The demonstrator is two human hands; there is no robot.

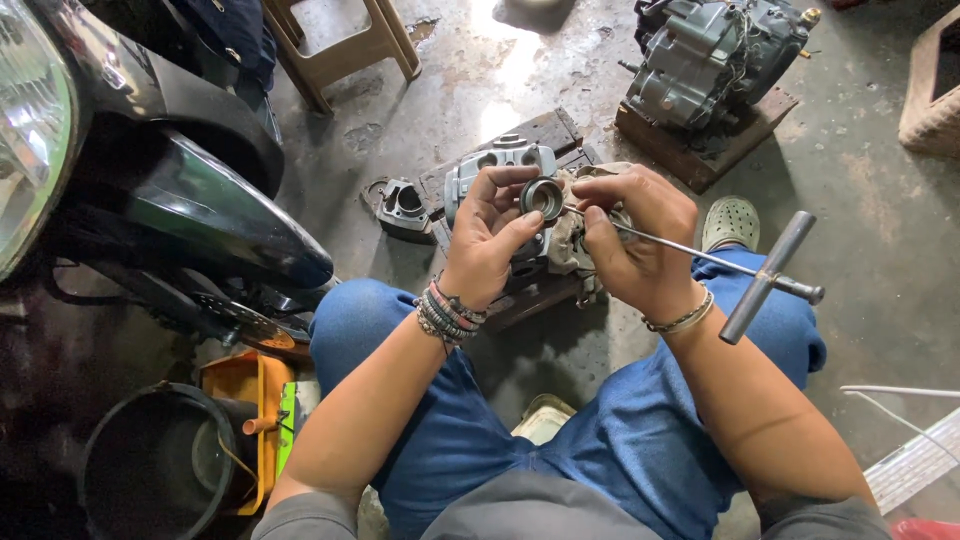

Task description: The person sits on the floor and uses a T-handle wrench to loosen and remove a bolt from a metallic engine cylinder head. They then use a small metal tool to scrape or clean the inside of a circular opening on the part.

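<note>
Left hand (490,235) pinches metal ring (543,198); right hand (635,245) grips T-handle wrench (740,272); black bucket (150,465) contents unclear.

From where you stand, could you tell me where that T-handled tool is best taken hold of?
Take it by the thick crossbar, coming from the right, above the knee. That bar juts out bare past the right hand, stout and wide enough for a full grip. The thin shaft is mostly inside that hand, its tip at the metal ring held by the left hand.

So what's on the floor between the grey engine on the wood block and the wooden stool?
In the head view, only bare wet concrete floor lies between the engine and the stool.
</note>
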